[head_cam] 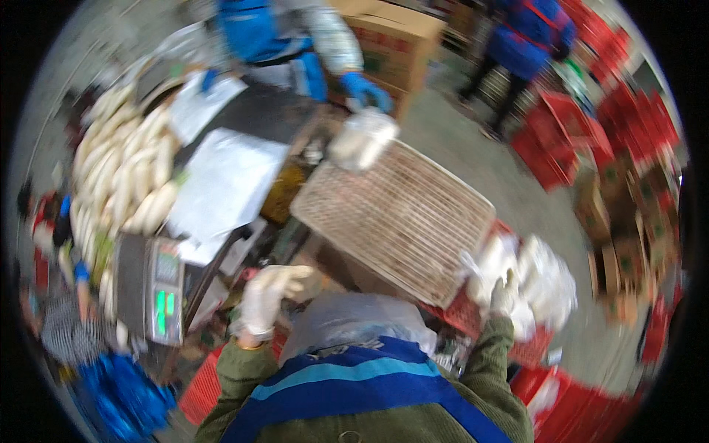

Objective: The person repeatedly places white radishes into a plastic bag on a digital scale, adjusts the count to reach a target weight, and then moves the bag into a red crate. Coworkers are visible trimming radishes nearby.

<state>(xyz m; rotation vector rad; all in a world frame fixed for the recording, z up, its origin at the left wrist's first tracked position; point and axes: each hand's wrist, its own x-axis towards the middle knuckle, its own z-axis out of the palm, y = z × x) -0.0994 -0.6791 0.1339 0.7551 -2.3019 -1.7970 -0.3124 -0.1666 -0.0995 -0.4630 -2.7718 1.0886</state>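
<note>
My left hand (263, 302), in a white glove, is raised left of my apron with its fingers apart and nothing in them. My right hand (503, 296), also gloved, rests against a clear plastic bag of white radishes (490, 266). Blur hides whether its fingers grip the bag. A second bag (545, 282) lies just to the right, both over a red crate (462, 315). Before me is an upturned, pale plastic crate (393, 216) with a slatted face. On its far corner a co-worker's blue-gloved hand (365, 91) touches another bagged bundle (363, 138).
Left stands a dark table with a heap of white radishes (122, 160), plastic sheets (227, 183) and a lit digital scale (163, 290). Cardboard boxes (631, 260) and red crates (559, 138) stand at right. Other people are nearby, one in blue (515, 44).
</note>
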